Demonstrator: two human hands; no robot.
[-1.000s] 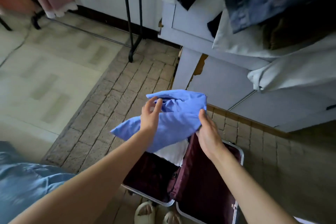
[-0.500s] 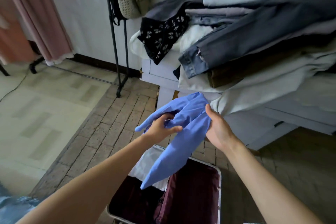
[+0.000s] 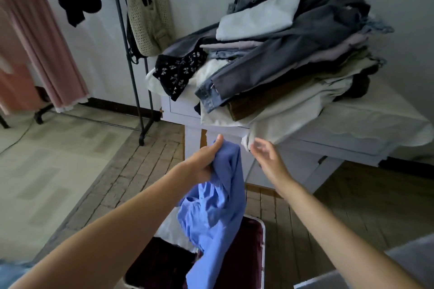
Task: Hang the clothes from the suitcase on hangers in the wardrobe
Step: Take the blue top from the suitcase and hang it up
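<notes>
Blue shirt [image 3: 216,206] held up over the open suitcase [image 3: 256,253].

The shirt is gripped at its top by the left hand [image 3: 204,159], its cloth hanging toward 6 o'clock into the suitcase. The right hand [image 3: 267,159] is released, fingers spread, just at 3 o'clock of the shirt. A clothes pile [image 3: 281,54] is heaped on the counter [image 3: 375,124] at 1 o'clock.

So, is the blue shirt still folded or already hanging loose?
Loose: the blue shirt hangs crumpled from the left hand, over the open suitcase.
</notes>
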